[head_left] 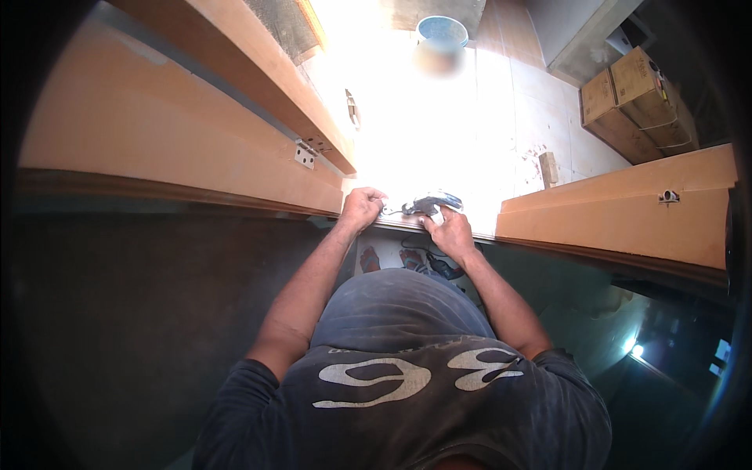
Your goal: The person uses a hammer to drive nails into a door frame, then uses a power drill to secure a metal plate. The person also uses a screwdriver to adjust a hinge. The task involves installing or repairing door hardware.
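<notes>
My right hand (453, 235) is closed around a dark and silvery hand-sized tool (429, 204), whose narrow end points left. At the tip of that end, my left hand (363, 208) pinches something small and pale (385, 209) between thumb and fingers; its kind cannot be made out in the glare. Both hands are close together in the doorway, over a pale threshold edge. Beside my left hand runs the orange-brown wooden door frame (313, 184). A metal hinge (305, 153) is fixed to it farther up.
On the right stands another wooden piece (619, 204) with a metal fitting (668, 197). Beyond are a wood block (548, 169), stacked cardboard boxes (627, 94) and a blue bucket (442, 33). A corded power tool (446, 269) lies by my feet. Bright glare washes out the floor ahead.
</notes>
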Tool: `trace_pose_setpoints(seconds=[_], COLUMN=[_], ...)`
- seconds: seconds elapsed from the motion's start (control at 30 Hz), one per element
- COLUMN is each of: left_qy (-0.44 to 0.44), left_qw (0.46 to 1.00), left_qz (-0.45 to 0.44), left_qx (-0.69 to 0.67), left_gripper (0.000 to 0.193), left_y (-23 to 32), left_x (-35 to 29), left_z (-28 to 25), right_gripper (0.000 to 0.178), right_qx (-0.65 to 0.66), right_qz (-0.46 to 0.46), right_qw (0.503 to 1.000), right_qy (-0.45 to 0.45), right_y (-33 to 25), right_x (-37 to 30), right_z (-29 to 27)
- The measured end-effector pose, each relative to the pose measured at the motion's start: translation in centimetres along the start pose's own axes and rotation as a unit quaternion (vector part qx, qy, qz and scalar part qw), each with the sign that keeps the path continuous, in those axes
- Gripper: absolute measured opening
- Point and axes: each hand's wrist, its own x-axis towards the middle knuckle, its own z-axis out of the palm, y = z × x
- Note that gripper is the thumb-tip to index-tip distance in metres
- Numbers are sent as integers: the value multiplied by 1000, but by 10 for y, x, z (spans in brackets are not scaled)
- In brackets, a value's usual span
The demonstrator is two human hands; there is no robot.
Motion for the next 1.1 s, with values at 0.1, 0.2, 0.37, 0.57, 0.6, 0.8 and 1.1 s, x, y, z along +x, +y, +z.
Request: trace_pose_setpoints(seconds=[0.1,0.2,0.37,0.57,0.6,0.8,1.1], left_qy=[-4,1,-2,-11,-9,16,-50], left_qw=[1000,999,996,991,989,973,931], left_qz=[10,15,14,26,19,7,-7], left_qx=[11,30,84,131,145,232,362], left_gripper=[16,16,21,22,22,22,23], left_y=[18,21,30,36,38,62,90], left_x=[-6,-6,-5,-1,0,-16,-13], left_z=[1,0,-4,-9,-10,-14,-7], right_gripper=[50,50,52,52,51,41,37], right_qx=[3,8,16,40,47,126,93], right_qz=[14,10,21,22,24,24,43], right_qw=[1000,1000,1000,999,998,991,994], right_qy=[-2,0,-1,16,17,37,44], right_y=[0,0,1,14,15,17,40], right_x=[0,1,2,0,0,-27,-50], right_z=[-1,-1,-4,2,2,-15,-24])
